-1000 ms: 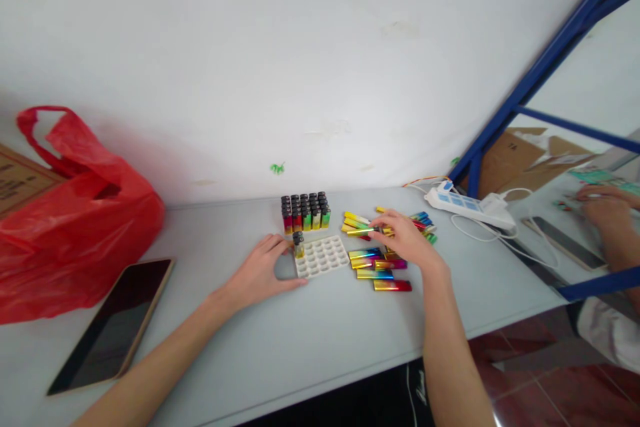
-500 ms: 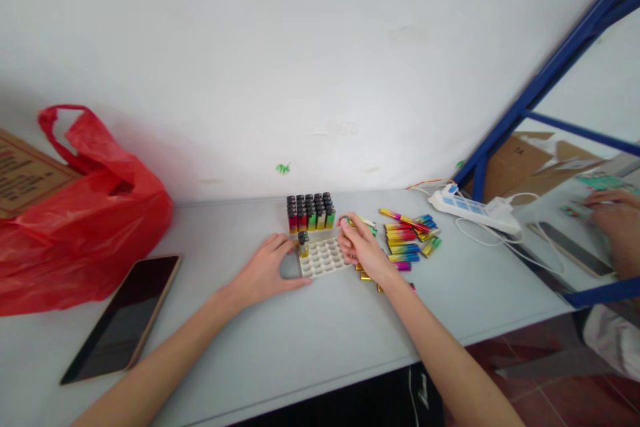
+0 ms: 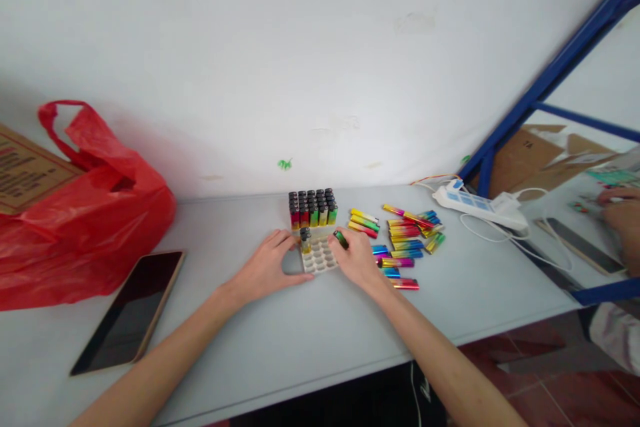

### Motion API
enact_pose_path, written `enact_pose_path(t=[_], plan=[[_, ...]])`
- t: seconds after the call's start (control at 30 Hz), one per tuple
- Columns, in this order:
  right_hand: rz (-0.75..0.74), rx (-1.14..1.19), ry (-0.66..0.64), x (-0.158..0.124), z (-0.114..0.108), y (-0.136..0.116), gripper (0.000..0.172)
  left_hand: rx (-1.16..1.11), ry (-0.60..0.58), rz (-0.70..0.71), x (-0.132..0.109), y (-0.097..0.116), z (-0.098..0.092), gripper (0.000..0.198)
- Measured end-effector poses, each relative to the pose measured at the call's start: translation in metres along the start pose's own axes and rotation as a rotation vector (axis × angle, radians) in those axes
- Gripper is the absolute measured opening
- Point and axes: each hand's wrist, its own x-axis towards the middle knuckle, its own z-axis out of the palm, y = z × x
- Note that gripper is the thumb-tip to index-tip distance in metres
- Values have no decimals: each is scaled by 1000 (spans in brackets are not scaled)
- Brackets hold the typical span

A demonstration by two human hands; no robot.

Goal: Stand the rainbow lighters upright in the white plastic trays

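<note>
The right hand (image 3: 356,257) is pinching a green lighter (image 3: 341,239) in its fingertips, holding it tilted over the white tray (image 3: 317,261). The left hand (image 3: 267,268) is lying open and flat, touching the tray's left edge. Loose lighters (image 3: 405,240) are lying just to the right.

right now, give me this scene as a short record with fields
left hand: flat on the table, fingertips at the left edge of the white tray
right hand: pinching a green lighter over the tray
in tray: one standing lighter, far-left corner
behind tray: block of upright lighters
right of tray: loose lighters lying flat
far left: phone, red bag
</note>
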Motion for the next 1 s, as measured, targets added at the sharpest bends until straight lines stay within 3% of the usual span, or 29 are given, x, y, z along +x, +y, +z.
enact_pose_path(t=[0.3, 0.6, 0.77, 1.0], plan=[[-35, 3, 40, -1, -5, -9, 52, 25, -6, -1, 0, -1, 2, 56], [-47, -60, -4, -3, 1, -1, 29, 12, 2, 1, 0, -1, 1, 55], [-72, 8, -43, -2, -2, -4, 32, 11, -2, 0, 0, 0, 0, 56], [-238, -15, -123, -1, -11, -7, 41, 11, 8, 0, 0, 0, 1, 55]])
